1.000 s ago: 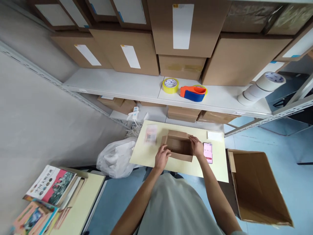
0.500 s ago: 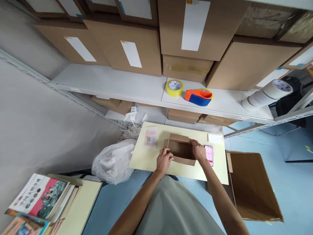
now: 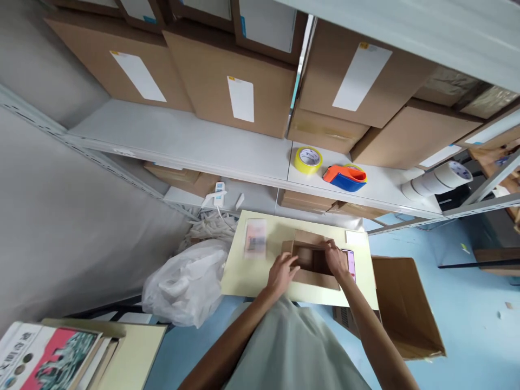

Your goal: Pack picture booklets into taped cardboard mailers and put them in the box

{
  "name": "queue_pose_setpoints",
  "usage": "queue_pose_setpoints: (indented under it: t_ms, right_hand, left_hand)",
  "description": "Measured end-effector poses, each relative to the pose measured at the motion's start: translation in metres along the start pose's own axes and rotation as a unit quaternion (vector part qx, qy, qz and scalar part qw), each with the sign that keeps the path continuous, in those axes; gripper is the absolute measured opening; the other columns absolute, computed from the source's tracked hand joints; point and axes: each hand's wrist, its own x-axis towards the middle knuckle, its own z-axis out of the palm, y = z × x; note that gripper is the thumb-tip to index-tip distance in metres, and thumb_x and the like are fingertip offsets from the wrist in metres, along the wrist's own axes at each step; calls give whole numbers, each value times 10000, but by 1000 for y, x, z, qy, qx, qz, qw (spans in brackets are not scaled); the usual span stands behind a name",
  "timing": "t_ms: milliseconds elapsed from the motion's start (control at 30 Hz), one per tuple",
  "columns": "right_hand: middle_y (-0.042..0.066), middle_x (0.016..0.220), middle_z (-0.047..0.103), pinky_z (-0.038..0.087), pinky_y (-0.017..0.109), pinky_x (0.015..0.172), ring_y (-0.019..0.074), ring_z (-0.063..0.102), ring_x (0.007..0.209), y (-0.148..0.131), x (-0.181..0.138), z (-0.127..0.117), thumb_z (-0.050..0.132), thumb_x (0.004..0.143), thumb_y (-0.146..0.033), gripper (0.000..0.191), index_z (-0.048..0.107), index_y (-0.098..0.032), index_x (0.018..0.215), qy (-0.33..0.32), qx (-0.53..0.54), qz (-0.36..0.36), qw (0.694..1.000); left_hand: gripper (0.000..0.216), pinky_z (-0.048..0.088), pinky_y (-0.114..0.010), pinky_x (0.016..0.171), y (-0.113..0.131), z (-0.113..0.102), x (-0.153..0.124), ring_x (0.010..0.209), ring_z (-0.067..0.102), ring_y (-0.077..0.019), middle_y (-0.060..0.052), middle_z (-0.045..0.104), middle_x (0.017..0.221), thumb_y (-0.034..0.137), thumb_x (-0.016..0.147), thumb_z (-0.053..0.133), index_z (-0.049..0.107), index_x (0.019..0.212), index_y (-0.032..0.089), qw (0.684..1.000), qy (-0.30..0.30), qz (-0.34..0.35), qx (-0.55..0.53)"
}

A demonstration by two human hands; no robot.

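Observation:
A small brown cardboard box [image 3: 317, 278] sits on the pale yellow table with its top open and flaps standing up around it. My left hand [image 3: 282, 273] is at the box's near left corner, its bent fingers reaching over the edge and gripping it. At the opposite end, my right hand [image 3: 336, 259] is closed over the right rim, with its fingertips partly hidden inside. The inside of the box is in shadow. Just beyond my right hand lies a phone [image 3: 350, 264] with a pink screen, partly covered by the hand.
A printed clear packet [image 3: 255, 238] and a white card [image 3: 355, 238] lie on the table [image 3: 235, 276]. On the shelf are yellow tape [image 3: 307, 160], an orange-blue tape dispenser [image 3: 345, 177] and white rolls [image 3: 436, 180]. A large open carton [image 3: 406, 309] stands right, a plastic bag [image 3: 187, 281] left.
My view has shifted and tilted. The left hand's fingers have straightened somewhat and reach further over the box's edge. The box sits slightly closer to the phone, and the right hand stays on its right end.

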Motion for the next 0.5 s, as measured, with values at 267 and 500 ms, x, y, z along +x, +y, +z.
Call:
queue_pose_setpoints:
  t_ms: [267,500]
  right_hand:
    - [148,1359,717,586,326,680,260,769,935,-40,-68,-22,332,1139,-361,484,735,-241,1379,105,103,66,987]
    - [113,1340,744,578,327,699,277,773,1007,-70,-139,-16,334,1125,-506,530,777,-281,1310,134,172,167,962]
  left_hand:
    - [570,477,-536,1105,-108,-73,48,1301,575,-435,-245,643,1293,464,889,729,611,1316,106,948,132,-276,82]
    - [736,499,-504,1042,-136,-73,74,1285,596,-468,-347,607,1341,475,862,735,523,1358,-26,917,68,-355,170]
